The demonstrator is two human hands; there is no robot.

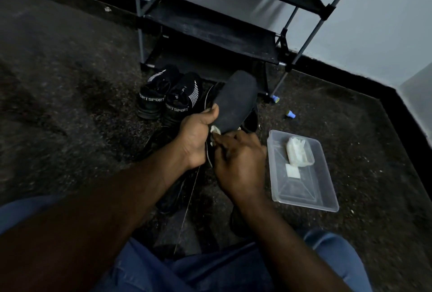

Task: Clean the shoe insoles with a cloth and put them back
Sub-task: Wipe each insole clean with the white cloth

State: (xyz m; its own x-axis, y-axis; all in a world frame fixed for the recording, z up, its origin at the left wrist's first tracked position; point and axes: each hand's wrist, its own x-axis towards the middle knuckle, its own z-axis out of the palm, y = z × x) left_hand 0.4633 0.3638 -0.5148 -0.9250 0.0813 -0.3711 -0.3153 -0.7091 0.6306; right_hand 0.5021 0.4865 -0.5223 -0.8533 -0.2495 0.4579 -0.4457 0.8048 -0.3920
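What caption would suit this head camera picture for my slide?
Left hand grips a black insole while the right hand holds a white cloth against its near end.

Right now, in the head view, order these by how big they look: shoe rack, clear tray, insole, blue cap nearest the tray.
1. shoe rack
2. clear tray
3. insole (held up nearer the camera, so less sure)
4. blue cap

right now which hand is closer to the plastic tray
Right. The right hand sits just left of the tray, holding a white cloth; the left hand is farther left, gripping the insole.
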